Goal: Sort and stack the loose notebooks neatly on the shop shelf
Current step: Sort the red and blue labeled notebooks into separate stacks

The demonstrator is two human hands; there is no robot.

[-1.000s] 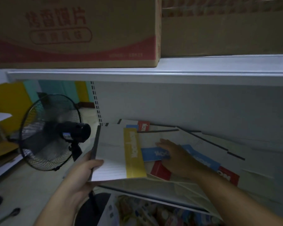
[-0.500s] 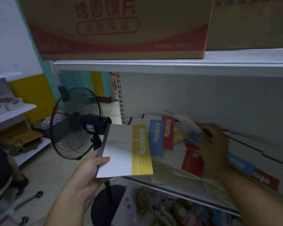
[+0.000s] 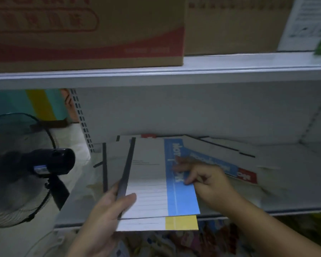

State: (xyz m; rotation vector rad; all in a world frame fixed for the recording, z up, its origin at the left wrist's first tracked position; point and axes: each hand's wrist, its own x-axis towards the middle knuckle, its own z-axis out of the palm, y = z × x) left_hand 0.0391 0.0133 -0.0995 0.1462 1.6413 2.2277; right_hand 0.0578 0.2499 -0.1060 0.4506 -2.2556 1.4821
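My left hand (image 3: 107, 212) grips the black spine edge of two stacked notebooks in front of the shelf. The top one is a blue-banded notebook (image 3: 156, 180); beneath it a yellow-banded notebook (image 3: 180, 222) pokes out at the near edge. My right hand (image 3: 208, 180) pinches the blue band of the top notebook with curled fingers. Several more loose notebooks (image 3: 217, 164) with blue and red bands lie spread on the white shelf (image 3: 285, 182) behind and to the right.
A black standing fan (image 3: 44, 164) stands left of the shelf. Cardboard boxes (image 3: 85, 30) sit on the upper shelf board (image 3: 174, 75). Colourful packets (image 3: 174, 242) fill the shelf below. The shelf upright (image 3: 82, 123) runs at the left.
My right hand has brought a blue-banded notebook from the shelf onto the yellow-banded one in my left hand. The view has swung to the right and closer.
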